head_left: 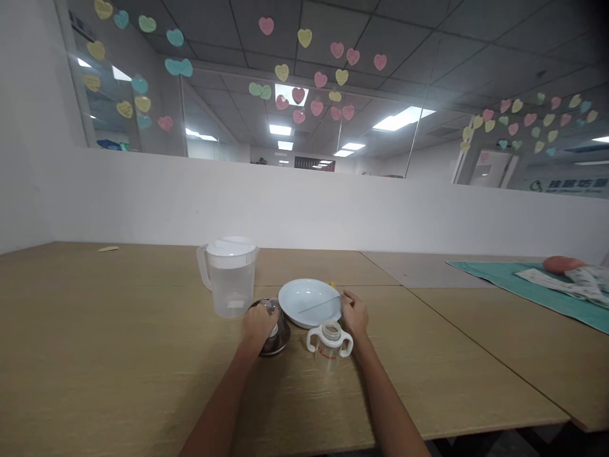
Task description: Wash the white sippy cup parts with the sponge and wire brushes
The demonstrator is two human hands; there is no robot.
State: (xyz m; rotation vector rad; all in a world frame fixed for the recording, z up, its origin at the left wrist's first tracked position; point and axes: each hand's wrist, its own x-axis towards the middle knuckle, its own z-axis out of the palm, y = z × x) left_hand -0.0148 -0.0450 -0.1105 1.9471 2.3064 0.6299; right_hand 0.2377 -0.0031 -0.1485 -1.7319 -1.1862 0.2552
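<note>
My left hand [258,327] is closed around a small clear piece [270,306] at the top of a dark brown, round-bottomed vessel [280,341]. Whether the clear piece belongs to the vessel I cannot tell. My right hand [354,313], at the right rim of a white bowl [304,293], pinches one end of a thin straight rod [320,304] that slants across the bowl. In front of the bowl stands a clear baby bottle [327,358] with two white handles and red lettering, its neck uncapped. It is near my right wrist, untouched.
Behind my left hand stands a clear plastic pitcher [232,285] with a white lid. A bit of something yellow [332,285] shows behind the bowl. A green cloth [495,279] with a reddish item [563,264] lies far right. A flat pale piece [108,249] lies far left.
</note>
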